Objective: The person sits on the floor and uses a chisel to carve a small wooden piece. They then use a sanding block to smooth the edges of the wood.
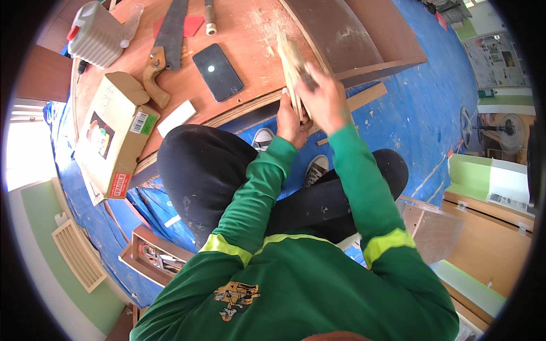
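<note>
My left hand (293,120) is closed around the lower end of a pale, rough-edged wood strip (286,67), which slants up over the edge of a reddish-brown wooden board (256,57). Against the strip's right side, my right hand (325,98) is closed on a dark, narrow piece (309,83); its kind is hidden by the fingers and blur. Pale wood dust and shavings lie on the board around the strip's upper end. A black phone (218,72) lies on the board left of both hands.
A handsaw (154,77), a cardboard box (114,133), a white block (176,118) and a white jug (95,34) sit on the board's left. An open wooden compartment (355,37) stands right. Blue sheeting (409,108) covers the floor; a drawer with tools (153,254) is lower left.
</note>
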{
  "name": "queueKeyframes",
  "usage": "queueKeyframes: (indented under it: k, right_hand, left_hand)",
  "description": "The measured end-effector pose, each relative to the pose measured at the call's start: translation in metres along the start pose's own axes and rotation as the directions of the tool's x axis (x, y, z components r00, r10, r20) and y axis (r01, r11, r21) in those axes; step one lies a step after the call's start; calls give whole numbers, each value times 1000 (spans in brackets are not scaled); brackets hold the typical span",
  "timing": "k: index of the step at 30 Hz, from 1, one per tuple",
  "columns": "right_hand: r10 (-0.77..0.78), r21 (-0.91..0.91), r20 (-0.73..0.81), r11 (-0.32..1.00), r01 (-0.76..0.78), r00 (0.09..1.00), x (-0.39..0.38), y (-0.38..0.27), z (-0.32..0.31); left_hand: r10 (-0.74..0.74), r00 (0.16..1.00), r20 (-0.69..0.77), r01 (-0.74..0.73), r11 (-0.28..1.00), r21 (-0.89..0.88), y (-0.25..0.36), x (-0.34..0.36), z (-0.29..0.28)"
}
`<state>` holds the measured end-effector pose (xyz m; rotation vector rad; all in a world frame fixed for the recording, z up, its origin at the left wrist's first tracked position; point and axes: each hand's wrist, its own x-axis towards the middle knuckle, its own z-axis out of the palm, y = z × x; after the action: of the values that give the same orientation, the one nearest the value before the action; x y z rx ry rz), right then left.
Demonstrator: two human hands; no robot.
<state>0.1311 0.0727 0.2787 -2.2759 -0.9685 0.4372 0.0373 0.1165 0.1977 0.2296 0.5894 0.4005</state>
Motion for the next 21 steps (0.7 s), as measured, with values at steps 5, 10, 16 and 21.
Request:
queueKeyframes:
  k: [5,10,16,21]
  right_hand:
    - [-272,-11,-209,961,276,939,-6,0,7]
    - [-171,-118,-182,982,151,968,121,-38,21]
    - [-269,-82,-187,963,258,945,24,-16,15]
    - [-308,-42,-213,951,306,927,1,-6,17]
  left_hand:
    - [44,999,24,-44,999,1,-6,4,-2]
    - [26,999,30,-26,1000,15,-1,3,-3]
    - [35,994,-101,-31,999,40,-1,1,9]
    - [69,997,-37,-70,997,-29,-6,2,7]
